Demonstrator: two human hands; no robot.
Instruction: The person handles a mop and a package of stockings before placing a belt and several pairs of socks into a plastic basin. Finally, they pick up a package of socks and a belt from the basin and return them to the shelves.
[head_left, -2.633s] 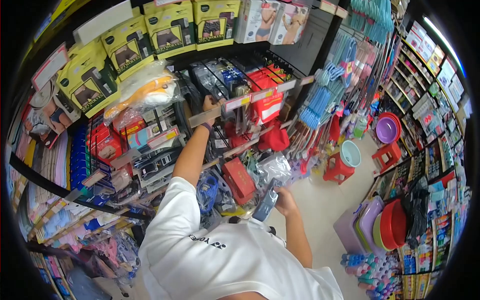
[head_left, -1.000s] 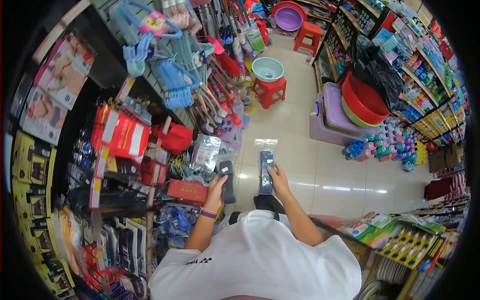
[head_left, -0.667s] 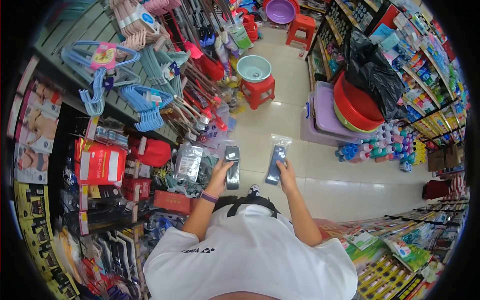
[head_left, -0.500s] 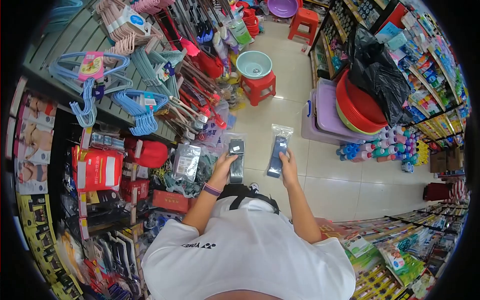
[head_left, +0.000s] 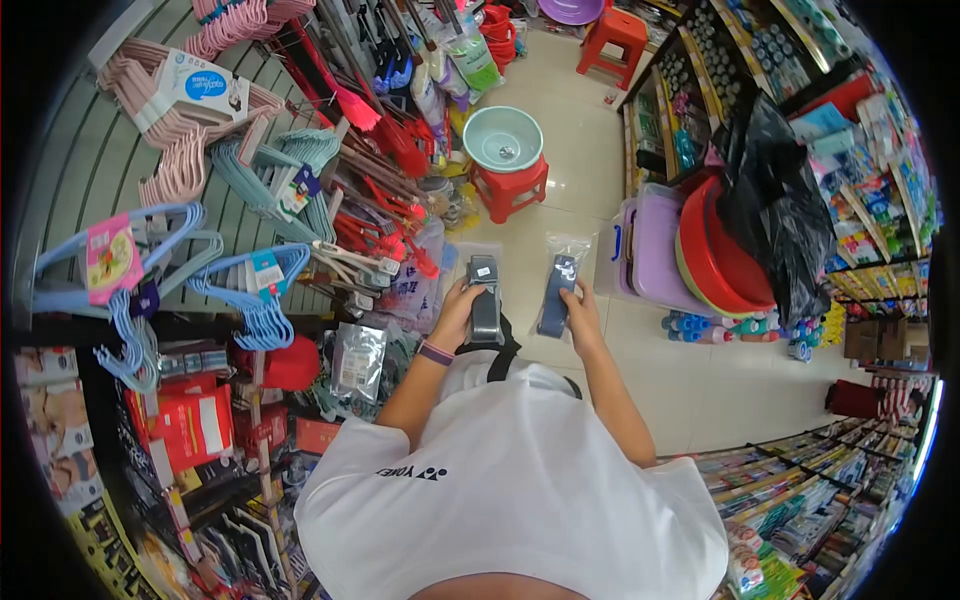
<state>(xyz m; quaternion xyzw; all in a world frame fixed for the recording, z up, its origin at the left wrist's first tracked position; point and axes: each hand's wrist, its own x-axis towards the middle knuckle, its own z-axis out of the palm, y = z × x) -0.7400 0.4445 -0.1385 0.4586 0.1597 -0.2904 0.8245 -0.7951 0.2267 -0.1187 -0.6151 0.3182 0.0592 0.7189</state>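
My left hand (head_left: pixel 458 316) is closed around the edge of a clear plastic packet holding a dark grey to black folded item (head_left: pixel 485 310) with a small white label near its top. In my right hand (head_left: pixel 583 318), thumb across the front, is a second clear packet with a navy blue folded item (head_left: pixel 555 305). Both packets are held upright, side by side and apart, in front of my white shirt. What exactly is folded inside them I cannot make out. A striped band (head_left: pixel 436 353) circles my left wrist.
Hangers (head_left: pixel 185 110) and packaged goods line the left shelves. A pale green basin (head_left: pixel 502 138) rests on a red stool (head_left: pixel 510 188) ahead. To the right stand a purple storage box (head_left: pixel 655 240), red basins (head_left: pixel 715 250) under a black bag (head_left: pixel 775 200), and bottles. Tiled floor (head_left: pixel 670 390) runs between.
My view has turned and shifted, so the shelves and basins sit differently in it. Both hands keep hold of their packets, the left packet slightly tilted now.
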